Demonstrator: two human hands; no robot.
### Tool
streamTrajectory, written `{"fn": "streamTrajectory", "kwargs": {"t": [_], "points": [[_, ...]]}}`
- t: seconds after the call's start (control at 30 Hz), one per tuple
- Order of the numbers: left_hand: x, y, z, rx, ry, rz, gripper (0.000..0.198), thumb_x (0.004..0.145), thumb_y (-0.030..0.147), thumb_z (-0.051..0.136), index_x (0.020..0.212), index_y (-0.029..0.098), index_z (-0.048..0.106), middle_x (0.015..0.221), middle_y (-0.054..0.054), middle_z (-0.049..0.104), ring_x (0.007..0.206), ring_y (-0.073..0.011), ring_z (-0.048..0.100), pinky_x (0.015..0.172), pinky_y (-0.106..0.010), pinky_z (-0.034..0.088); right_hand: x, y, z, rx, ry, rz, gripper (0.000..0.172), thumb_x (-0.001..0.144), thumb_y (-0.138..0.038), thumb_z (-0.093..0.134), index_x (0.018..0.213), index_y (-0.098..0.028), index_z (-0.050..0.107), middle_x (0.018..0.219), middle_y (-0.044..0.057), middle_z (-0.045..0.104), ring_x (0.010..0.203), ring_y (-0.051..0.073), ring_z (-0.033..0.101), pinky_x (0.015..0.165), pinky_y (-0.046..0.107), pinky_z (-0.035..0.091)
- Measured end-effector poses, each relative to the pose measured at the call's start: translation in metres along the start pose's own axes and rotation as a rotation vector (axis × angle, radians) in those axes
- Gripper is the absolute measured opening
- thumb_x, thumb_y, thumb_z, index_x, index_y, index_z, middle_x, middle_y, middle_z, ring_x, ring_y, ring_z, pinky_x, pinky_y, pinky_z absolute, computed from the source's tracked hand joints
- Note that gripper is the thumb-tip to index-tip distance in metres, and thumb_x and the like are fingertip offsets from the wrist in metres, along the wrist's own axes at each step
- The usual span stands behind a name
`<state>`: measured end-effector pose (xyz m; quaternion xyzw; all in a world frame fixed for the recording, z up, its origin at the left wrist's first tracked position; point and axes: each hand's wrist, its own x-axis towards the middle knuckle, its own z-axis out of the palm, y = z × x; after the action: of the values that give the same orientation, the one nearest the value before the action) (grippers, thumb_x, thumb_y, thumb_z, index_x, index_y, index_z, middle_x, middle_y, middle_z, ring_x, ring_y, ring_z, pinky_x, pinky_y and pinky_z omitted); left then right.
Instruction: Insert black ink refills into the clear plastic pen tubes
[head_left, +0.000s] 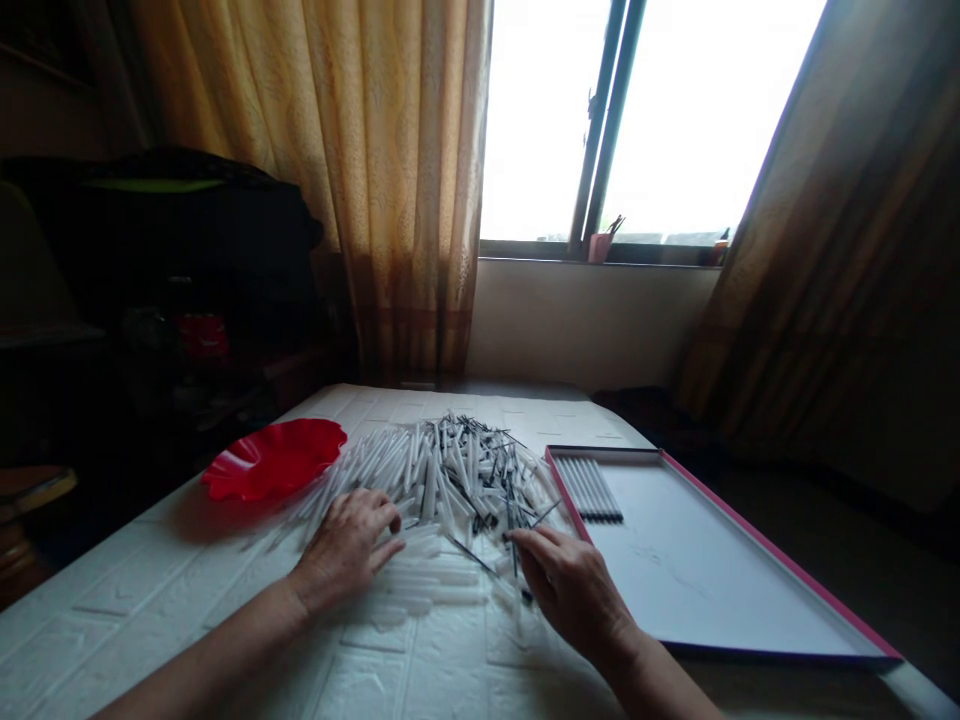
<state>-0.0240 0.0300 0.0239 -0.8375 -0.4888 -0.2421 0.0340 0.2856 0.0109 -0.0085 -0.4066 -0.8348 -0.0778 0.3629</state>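
My left hand hovers at the near left side of a heap of translucent white tubes. Its thumb and forefinger are apart, with nothing visible between them. Several tubes lie side by side in front of that hand. Thin black sticks are mixed into the right part of the heap. There my right hand has its fingers pinched together at a small dark piece, seemingly the end of a thin black stick; its palm is turned away. Some blur hides the details.
A red wavy-edged bowl stands left of the heap. To the right lies a shallow white tray with a pink rim, holding a row of black-ended tubes in its far left corner. Beyond the table are curtains and a window.
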Motion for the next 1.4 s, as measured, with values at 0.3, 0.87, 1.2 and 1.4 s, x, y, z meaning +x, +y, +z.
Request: {"fn": "streamTrajectory", "kwargs": {"t": [0.3, 0.87, 1.2, 1.4], "points": [[0.016, 0.05, -0.009, -0.443, 0.131, -0.02, 0.028, 0.101, 0.041, 0.044, 0.09, 0.021, 0.059, 0.074, -0.002, 0.064, 0.065, -0.0183, 0.065, 0.063, -0.03, 0.051, 0.007, -0.015, 0.002, 0.007, 0.022, 0.01, 0.023, 0.096, -0.013, 0.048, 0.098, -0.018, 0.071, 0.091, 0.009, 0.072, 0.08, 0.022, 0.069, 0.07, 0.031, 0.052], [0.0, 0.04, 0.056, -1.155, 0.007, -0.315, 0.054, 0.089, 0.075, 0.055, 0.101, 0.023, 0.048, 0.087, -0.003, 0.075, 0.056, -0.0157, 0.072, 0.046, -0.023, 0.052, 0.014, -0.02, 0.011, -0.139, -0.223, 0.099, 0.022, 0.084, -0.009, 0.069, 0.099, -0.024, 0.076, 0.109, 0.007, 0.073, 0.095, 0.025, 0.067, 0.08, 0.035, 0.052], [-0.002, 0.046, 0.055, -1.15, -0.041, -0.362, 0.042, 0.093, 0.064, 0.057, 0.1, 0.023, 0.048, 0.084, -0.001, 0.076, 0.05, -0.0128, 0.069, 0.043, -0.02, 0.047, 0.018, -0.017, 0.025, -0.177, -0.217, 0.093, 0.014, 0.087, -0.011, 0.072, 0.081, -0.023, 0.075, 0.107, 0.007, 0.074, 0.093, 0.023, 0.067, 0.075, 0.031, 0.051], [-0.002, 0.037, 0.062, -1.111, -0.041, -0.305, 0.047, 0.09, 0.068, 0.059, 0.094, 0.021, 0.055, 0.08, 0.0, 0.071, 0.057, -0.0135, 0.069, 0.044, -0.019, 0.049, 0.022, -0.021, 0.019, -0.098, -0.039, -0.009, 0.016, 0.094, -0.009, 0.062, 0.086, -0.022, 0.068, 0.1, 0.006, 0.073, 0.085, 0.02, 0.064, 0.075, 0.029, 0.05]]}}
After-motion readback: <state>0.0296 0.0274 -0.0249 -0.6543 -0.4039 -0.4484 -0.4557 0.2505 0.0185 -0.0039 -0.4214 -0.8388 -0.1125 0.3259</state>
